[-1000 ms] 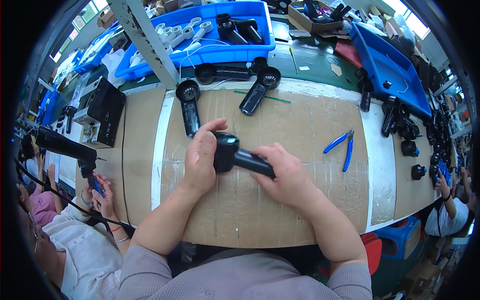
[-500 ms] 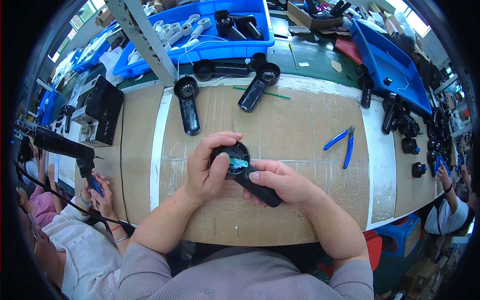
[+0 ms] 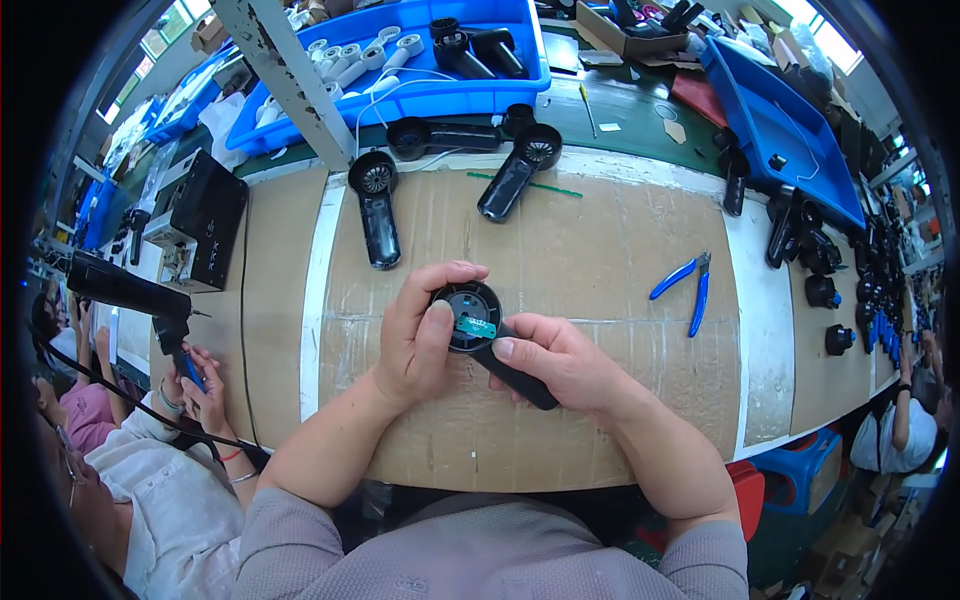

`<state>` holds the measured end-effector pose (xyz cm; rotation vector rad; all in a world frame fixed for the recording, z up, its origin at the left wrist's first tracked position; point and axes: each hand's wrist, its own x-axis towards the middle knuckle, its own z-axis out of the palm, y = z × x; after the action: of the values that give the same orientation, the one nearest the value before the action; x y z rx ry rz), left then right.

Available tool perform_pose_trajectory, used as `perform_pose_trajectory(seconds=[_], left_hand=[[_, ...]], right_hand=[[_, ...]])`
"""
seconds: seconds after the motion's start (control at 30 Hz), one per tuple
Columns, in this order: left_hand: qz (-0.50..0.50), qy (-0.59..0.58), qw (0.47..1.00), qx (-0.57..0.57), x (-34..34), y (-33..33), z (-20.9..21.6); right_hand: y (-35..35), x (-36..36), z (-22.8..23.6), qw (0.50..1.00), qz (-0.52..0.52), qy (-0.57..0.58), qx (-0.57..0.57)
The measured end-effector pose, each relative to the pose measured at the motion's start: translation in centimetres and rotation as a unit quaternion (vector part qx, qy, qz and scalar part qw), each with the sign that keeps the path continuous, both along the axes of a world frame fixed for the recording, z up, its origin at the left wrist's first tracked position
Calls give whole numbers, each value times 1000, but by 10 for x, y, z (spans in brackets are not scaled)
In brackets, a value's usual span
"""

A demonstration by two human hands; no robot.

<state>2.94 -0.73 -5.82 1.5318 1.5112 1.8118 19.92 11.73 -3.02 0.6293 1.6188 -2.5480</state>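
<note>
Both hands hold a black plastic housing (image 3: 526, 383) with a round, hollow head and a straight handle, low over the cardboard-covered bench. My left hand (image 3: 412, 335) wraps the head from the left, its thumb resting at the edge of a small green circuit board (image 3: 477, 328) inside the round opening. My right hand (image 3: 562, 362) grips the handle near the head, thumb on top; its other fingers are partly hidden beneath. Beyond them lie two similar black housings, one on the left (image 3: 377, 210) and one farther right (image 3: 520, 172).
Blue-handled cutters (image 3: 697, 290) lie to the right. A thin green strip (image 3: 555, 189) rests behind. A blue tray (image 3: 400, 95) holds white and black parts. At left, a co-worker's hands (image 3: 205, 390) hold a tool near a black power screwdriver (image 3: 130, 290). Black parts (image 3: 820, 255) cluster at right.
The housing's head has turned slightly, and the green board now sits flatter and shows more of its face. My right thumb has shifted a little left toward the head.
</note>
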Motion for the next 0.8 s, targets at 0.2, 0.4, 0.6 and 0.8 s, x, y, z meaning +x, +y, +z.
perform_pose_trajectory(seconds=[0.2,0.4,0.6,0.8], left_hand=[[4,6,1000,0,0,0,0],[0,1,1000,-3,0,0,0],[6,2,1000,-16,0,1,0],[7,-37,999,-29,3,1,1]], right_hand=[[0,0,-2,1000,-2,5,5],[0,-1,0,1000,-7,-11,7],[1,-1,-2,999,-7,-5,46],[4,-2,-4,999,-27,-20,-26]])
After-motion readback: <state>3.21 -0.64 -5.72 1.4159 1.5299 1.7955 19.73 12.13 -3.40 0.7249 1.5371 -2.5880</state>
